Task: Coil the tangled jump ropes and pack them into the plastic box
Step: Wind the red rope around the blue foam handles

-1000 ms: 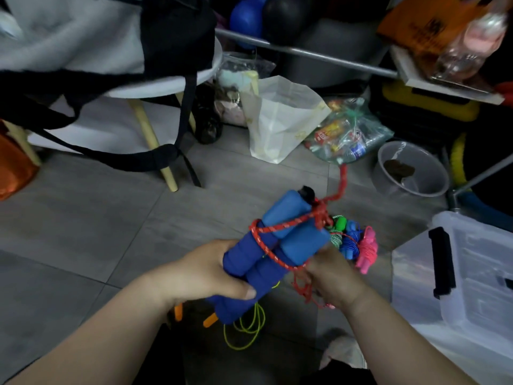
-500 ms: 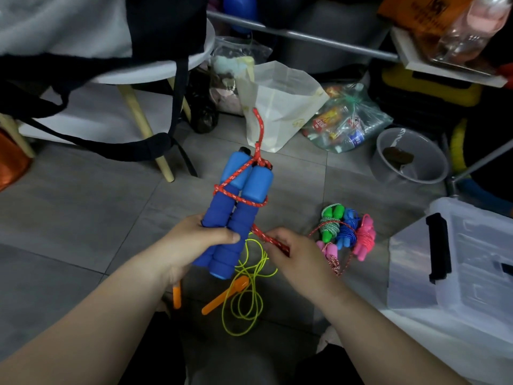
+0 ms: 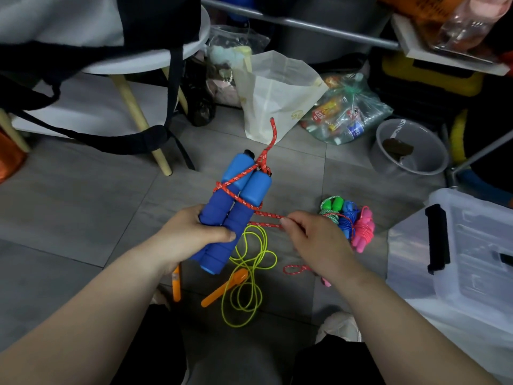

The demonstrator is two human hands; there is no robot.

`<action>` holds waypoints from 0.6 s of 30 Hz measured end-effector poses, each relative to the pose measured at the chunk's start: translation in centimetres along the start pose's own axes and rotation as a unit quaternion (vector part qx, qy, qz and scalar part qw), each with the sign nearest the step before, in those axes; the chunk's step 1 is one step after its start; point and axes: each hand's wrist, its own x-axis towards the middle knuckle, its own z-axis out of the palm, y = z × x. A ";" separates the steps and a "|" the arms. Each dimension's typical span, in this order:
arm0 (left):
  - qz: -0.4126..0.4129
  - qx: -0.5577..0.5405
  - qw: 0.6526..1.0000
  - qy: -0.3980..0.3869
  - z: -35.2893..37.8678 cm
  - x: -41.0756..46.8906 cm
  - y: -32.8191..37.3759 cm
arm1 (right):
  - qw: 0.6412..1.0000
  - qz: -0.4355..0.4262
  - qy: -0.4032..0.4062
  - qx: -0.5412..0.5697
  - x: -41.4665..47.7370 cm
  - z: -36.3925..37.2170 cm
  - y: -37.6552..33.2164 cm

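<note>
My left hand point(image 3: 191, 237) grips the two blue foam handles point(image 3: 236, 207) of a jump rope, held side by side and tilted upward. A red speckled rope point(image 3: 238, 198) is wound around the handles, with a loose end sticking up past them. My right hand point(image 3: 313, 237) pinches two strands of that red rope just right of the handles. On the floor below lies a yellow-green rope with orange handles point(image 3: 244, 279). A bundle of green, blue and pink coiled ropes point(image 3: 349, 220) sits behind my right hand. The clear plastic box point(image 3: 458, 254) stands at the right.
A white stool with wooden legs point(image 3: 138, 112) and black bag straps hangs at the upper left. A white paper bag point(image 3: 277, 93), a plastic bag of bottles point(image 3: 347, 112) and a grey bowl point(image 3: 410, 148) line the back. My shoe point(image 3: 338, 326) is near the box.
My left hand has swung the blue handles from low and close to upright and further out. My right hand has drawn the red rope sideways to the right.
</note>
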 end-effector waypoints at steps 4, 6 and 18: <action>-0.005 0.009 1.000 -0.009 0.1 -0.1 0.1 | 0.999 0.034 0.003 0.021 0.1 -0.2 0.1; -0.027 -0.038 0.999 -0.026 0.1 -0.3 0.4 | 0.993 0.049 -0.006 0.110 0.2 -0.8 0.0; -0.045 -0.300 0.949 -0.089 -0.7 -1.4 1.4 | 0.995 -0.041 0.090 0.026 0.4 -0.2 1.8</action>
